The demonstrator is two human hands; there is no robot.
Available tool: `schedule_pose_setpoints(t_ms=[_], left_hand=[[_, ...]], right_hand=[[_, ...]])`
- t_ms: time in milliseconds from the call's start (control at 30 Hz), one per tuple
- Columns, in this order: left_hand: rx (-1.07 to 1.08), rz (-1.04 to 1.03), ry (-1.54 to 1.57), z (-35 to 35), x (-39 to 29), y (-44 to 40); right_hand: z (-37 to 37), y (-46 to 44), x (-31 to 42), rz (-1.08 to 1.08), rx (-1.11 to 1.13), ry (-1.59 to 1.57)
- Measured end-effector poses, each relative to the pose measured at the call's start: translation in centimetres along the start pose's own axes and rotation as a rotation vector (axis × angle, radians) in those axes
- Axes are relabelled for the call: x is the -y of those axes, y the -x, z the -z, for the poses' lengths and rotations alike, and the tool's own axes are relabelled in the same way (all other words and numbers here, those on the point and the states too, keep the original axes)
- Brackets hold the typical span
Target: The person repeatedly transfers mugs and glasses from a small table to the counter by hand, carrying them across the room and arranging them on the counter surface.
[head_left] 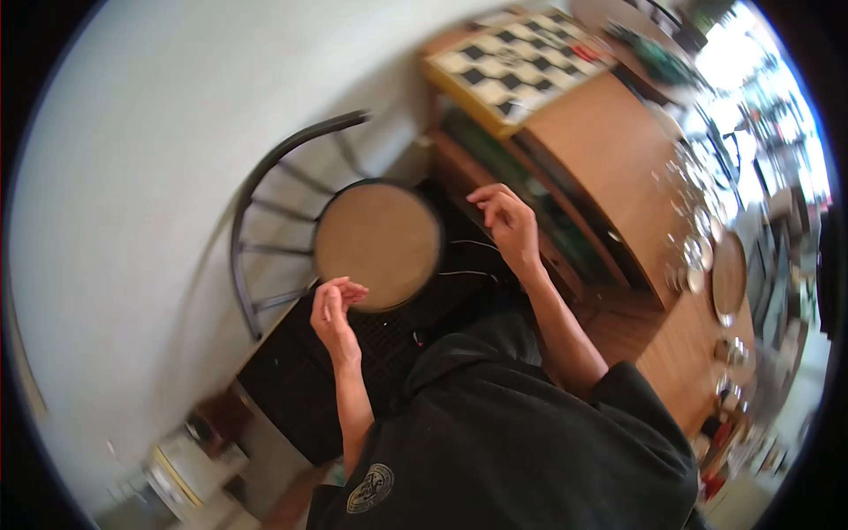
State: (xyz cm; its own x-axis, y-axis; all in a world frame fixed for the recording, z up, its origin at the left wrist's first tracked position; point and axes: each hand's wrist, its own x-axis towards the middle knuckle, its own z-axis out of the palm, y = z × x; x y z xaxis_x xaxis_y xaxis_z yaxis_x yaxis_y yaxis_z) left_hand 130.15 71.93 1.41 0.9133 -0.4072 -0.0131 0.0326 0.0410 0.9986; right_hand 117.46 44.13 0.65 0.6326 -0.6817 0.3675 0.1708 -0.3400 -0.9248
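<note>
Raised in the air, my left hand (334, 318) overlaps the lower left edge of a round tan chair seat (375, 243) in my view. Its fingers are loosely bent and apart, with nothing held. My right hand (510, 225) hangs between the seat and a wooden cabinet (587, 146), fingers half curled and empty. The chair has a dark curved back (265, 172) with thin spokes. Whether either hand touches anything cannot be made out, but both look free of the furniture.
A black-and-white checkered board (521, 62) with a yellow edge lies on the cabinet. Glassware (693, 252) and a round brown tray (728, 278) stand along the right. A pale wall (132, 194) rises on the left. White cables (473, 274) run near the dark area beneath the chair.
</note>
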Motion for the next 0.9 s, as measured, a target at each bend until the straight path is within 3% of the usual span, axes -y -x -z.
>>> schedule_pose_setpoints(t_ms=[100,333,567,900], left_hand=[[-0.126,-0.008,0.057,8.3,-1.3,3.5],[-0.572,-0.055,0.063,24.9,-2.7,12.5],[-0.959,-0.160,0.104,34.0,-3.1,20.7],[-1.288,-0.146,0.122,47.9,-1.4,26.1]], right_hand=[[-9.1,3.0,2.9,-0.070,0.113,-0.126],[-30.9,12.2,7.6,-0.228,0.672,-0.355],[-45.4,18.5,12.1,-0.105,1.182,-0.535],[-64.8,29.6,15.8,-0.117,1.523,-0.586]])
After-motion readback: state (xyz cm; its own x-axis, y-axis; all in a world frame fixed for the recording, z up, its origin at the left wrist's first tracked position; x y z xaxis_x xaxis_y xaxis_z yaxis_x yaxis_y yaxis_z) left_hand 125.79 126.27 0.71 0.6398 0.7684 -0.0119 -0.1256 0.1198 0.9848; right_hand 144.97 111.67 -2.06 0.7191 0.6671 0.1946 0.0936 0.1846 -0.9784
